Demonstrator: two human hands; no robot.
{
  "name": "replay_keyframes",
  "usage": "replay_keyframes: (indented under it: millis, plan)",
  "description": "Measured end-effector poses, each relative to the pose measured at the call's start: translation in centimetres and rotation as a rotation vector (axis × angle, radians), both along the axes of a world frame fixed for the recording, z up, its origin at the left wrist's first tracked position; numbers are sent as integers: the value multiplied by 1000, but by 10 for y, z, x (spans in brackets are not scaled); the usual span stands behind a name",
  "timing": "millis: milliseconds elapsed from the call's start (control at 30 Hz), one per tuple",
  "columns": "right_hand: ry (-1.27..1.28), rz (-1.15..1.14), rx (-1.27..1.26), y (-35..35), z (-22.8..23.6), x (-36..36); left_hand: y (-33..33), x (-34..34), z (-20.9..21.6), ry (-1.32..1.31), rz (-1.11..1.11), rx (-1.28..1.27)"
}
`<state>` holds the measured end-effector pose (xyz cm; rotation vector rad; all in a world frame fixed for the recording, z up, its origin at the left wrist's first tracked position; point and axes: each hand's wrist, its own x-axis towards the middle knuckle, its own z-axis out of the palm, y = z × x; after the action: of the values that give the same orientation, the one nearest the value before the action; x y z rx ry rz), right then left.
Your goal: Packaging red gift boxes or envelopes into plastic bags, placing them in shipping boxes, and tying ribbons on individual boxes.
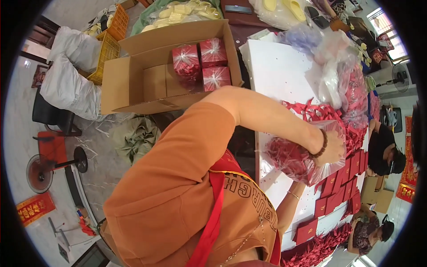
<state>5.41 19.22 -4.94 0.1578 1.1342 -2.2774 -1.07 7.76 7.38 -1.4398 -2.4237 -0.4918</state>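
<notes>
A clear plastic bag (284,153) with dark red contents lies at the near edge of the white table (278,66). My left hand (332,149), with a beaded bracelet at its wrist, is curled at the bag's far end and grips the film. From below, my right forearm reaches to the bag's underside. Its thin bangle shows, but the bag hides my right hand (299,188) almost wholly, so its fingers cannot be made out. Beside the bag lie rows of small flat red packets (331,182) and a heap of red ribbons (311,110).
An open cardboard box (122,84) at the upper left holds several plastic-wrapped red bundles (215,78). More clear plastic bags (329,75) are heaped at the table's far side. Yellow crates (104,58), white sacks (71,82) and a fan (40,173) stand left. Two people (384,151) are at the right.
</notes>
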Motion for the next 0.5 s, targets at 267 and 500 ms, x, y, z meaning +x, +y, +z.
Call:
replay_keyframes:
  millis: [267, 500]
  plan:
    - [-16, 250, 34, -78, 35, 34, -65, 19, -13, -68, 58, 456]
    - [-159, 422, 42, -120, 58, 57, -216, 43, 32, 111, 93, 879]
